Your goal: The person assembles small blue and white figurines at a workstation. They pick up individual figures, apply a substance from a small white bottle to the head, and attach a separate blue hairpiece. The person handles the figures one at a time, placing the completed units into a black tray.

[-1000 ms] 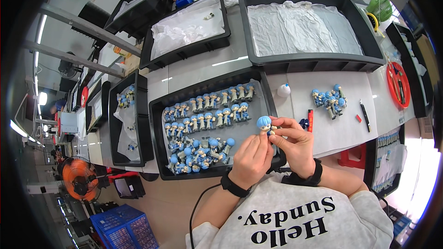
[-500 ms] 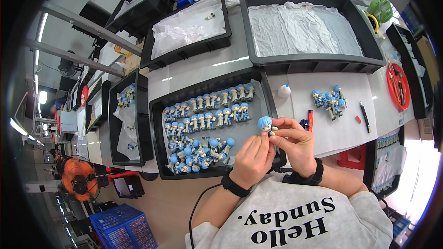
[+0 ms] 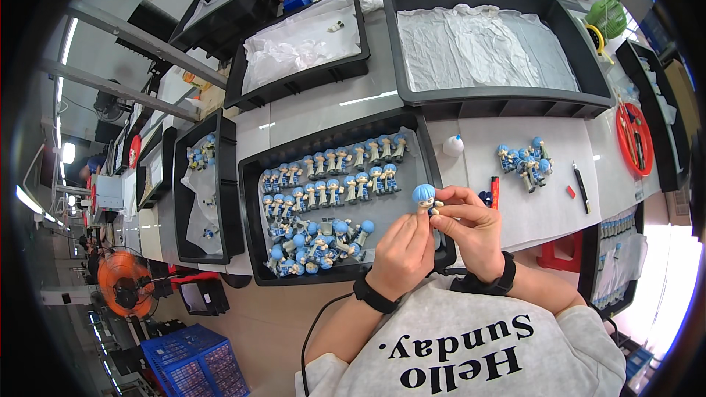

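Between both hands I hold a small blue-haired figurine [image 3: 423,195] upright, in front of my chest over the right edge of a black tray. My left hand [image 3: 403,251] pinches it low from the left. Fingers of my right hand [image 3: 474,231] close on its body from the right, hiding its lower part. Below and left, the black tray [image 3: 254,250] carries rows of similar figurines [image 3: 323,191] and a loose heap of more [image 3: 316,246]. On the white sheet to the right stands another small cluster of figurines [image 3: 527,164].
Nearby on the table are a white bottle [image 3: 453,145], a red marker [image 3: 495,192], a black pen [image 3: 582,187] and a red dish [image 3: 635,138] of tools. A large black tray [image 3: 507,106] lined with white sheeting sits beyond. An orange fan [image 3: 126,284] stands at left.
The figurine has shifted very slightly to the right and is a little turned. Both hands keep almost the same place and grip.
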### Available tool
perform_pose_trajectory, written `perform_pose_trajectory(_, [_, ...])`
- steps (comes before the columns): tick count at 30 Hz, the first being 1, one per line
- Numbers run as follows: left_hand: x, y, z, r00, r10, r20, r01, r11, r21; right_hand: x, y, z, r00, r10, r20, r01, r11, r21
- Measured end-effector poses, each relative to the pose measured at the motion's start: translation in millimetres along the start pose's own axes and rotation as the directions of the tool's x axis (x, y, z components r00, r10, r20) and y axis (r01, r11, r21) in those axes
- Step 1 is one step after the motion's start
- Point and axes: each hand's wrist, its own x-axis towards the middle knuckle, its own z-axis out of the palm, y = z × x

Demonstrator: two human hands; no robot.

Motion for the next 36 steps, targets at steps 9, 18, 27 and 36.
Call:
perform_pose_trajectory(9, [0.0, -2.6, 1.5, 1.000, -0.012, -0.022, 0.011, 0.999, -0.043, 0.7, -1.8, 1.0, 1.000, -0.005, 0.002, 0.005, 1.000, 0.015])
perform_pose_trajectory(18, [-0.2, -6.8, 1.9, 0.998, -0.056, -0.016, 0.054, 0.991, -0.120, 2.8, -1.2, 0.6, 1.000, -0.006, 0.002, 0.006, 1.000, -0.025])
perform_pose_trajectory(27, [-0.4, -6.7, 1.8, 0.998, -0.067, 0.002, 0.067, 0.991, -0.119, 4.3, -2.8, 0.5, 1.000, 0.003, 0.005, -0.003, 0.999, -0.036])
perform_pose_trajectory(36, [-1.5, -7.4, 2.8, 0.998, -0.059, -0.005, 0.058, 0.993, -0.098, 4.6, -1.5, 0.5, 1.000, 0.001, 0.002, -0.001, 0.999, -0.034])
